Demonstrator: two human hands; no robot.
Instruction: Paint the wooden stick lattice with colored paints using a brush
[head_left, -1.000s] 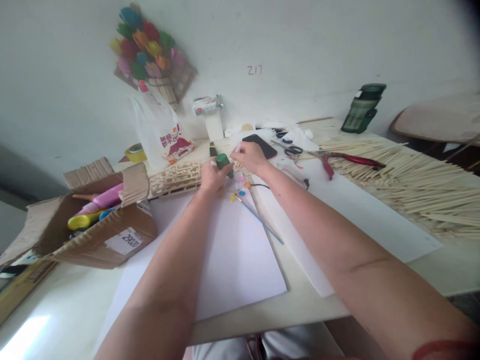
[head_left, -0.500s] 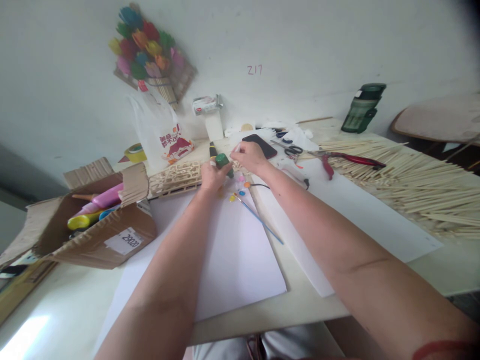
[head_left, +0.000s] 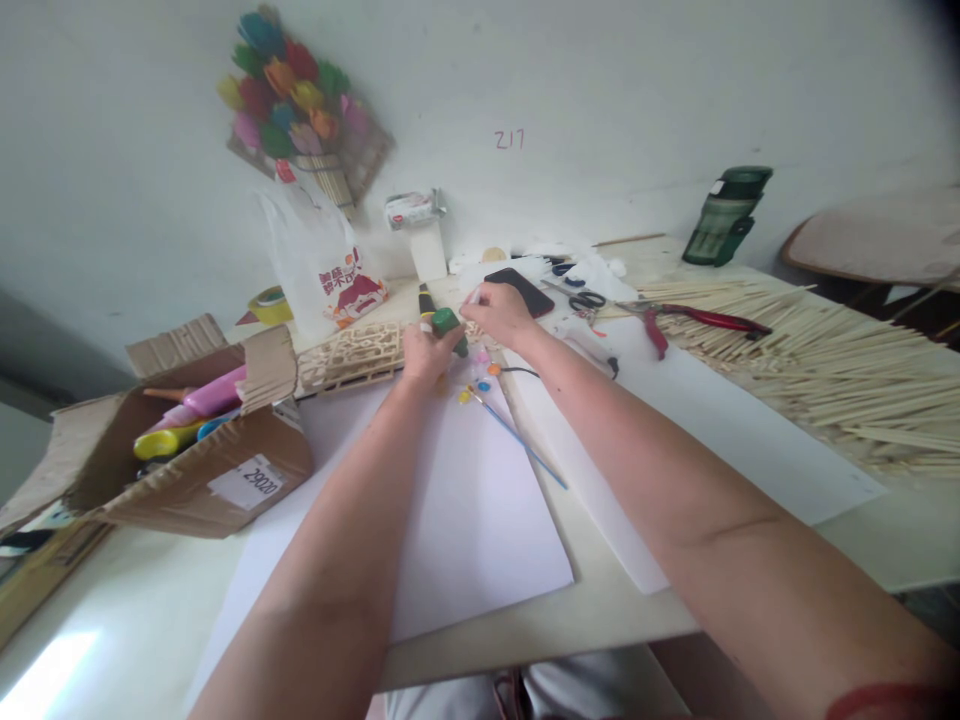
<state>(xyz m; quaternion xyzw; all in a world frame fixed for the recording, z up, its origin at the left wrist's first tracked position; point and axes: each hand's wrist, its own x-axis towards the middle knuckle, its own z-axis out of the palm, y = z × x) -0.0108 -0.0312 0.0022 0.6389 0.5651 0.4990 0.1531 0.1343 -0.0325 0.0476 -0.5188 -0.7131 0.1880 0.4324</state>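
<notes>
My left hand (head_left: 427, 353) is wrapped round a small green bottle (head_left: 445, 321), tilted above the far end of the white paper (head_left: 480, 530). Just to its right, my right hand (head_left: 502, 312) is closed in a pinch with a small whitish piece (head_left: 475, 297) at the fingertips; its kind is not clear. Below the hands lies a paint palette with pink, orange, blue and yellow dabs (head_left: 484, 386), partly hidden by the left hand. A thin blue paintbrush (head_left: 525, 445) rests with its tip at the dabs.
An open cardboard box (head_left: 202, 500) with paint bottles stands left, beside a wooden lattice piece (head_left: 349, 357) and a plastic bag (head_left: 315, 260). Behind my right hand lies a phone (head_left: 529, 292). Scissors (head_left: 587, 300), red-handled pliers (head_left: 656, 335) and many thin wooden sticks (head_left: 847, 370) spread rightward.
The green bottle has turned slightly in my left hand. Both hands otherwise stay in nearly the same place.
</notes>
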